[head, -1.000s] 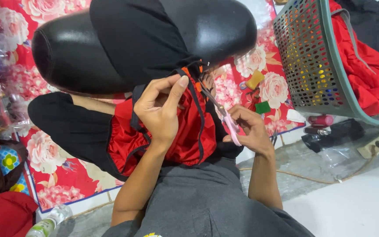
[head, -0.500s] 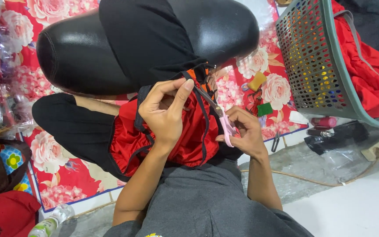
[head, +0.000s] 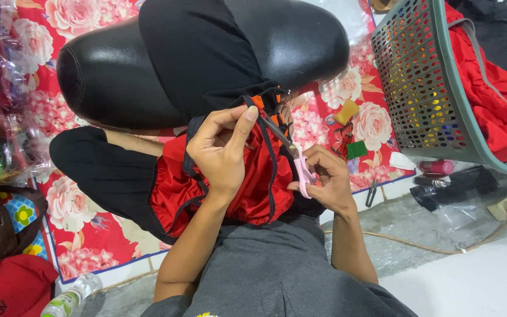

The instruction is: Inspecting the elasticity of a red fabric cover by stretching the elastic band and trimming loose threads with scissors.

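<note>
Closest to me is my grey shirt [head: 277, 276], and just above it both forearms reach forward over my lap. My left hand [head: 224, 149] is closed in a pinch, thumb and forefinger holding up the dark-trimmed edge of a red garment [head: 253, 188] that lies bunched across my lap and over my black trouser leg [head: 107, 170]. My right hand [head: 324, 179] is wrapped around the pink handles of a pair of scissors [head: 291, 155], fingers through the loops, with the grey blades pointing up and left toward the spot where my left fingertips grip the cloth, near an orange patch at the garment's upper edge. Whether the blades are touching the fabric I cannot tell. Just past my hands, a glossy black padded seat [head: 312, 41] stretches across the top of the view, with black cloth [head: 200, 58] draped over its middle and hanging down to meet the red garment. Under everything is a red mat with a pink rose pattern [head: 89, 235]; on it, to the right of my right hand, lie small yellow [head: 346, 111] and green [head: 357, 149] pieces. Farther right stands a grey-green perforated basket [head: 423, 88] with red fabric [head: 494, 100] spilling out of it. At the far lower left, a plastic bottle [head: 68, 299] lies near a red cap [head: 16, 287].
</note>
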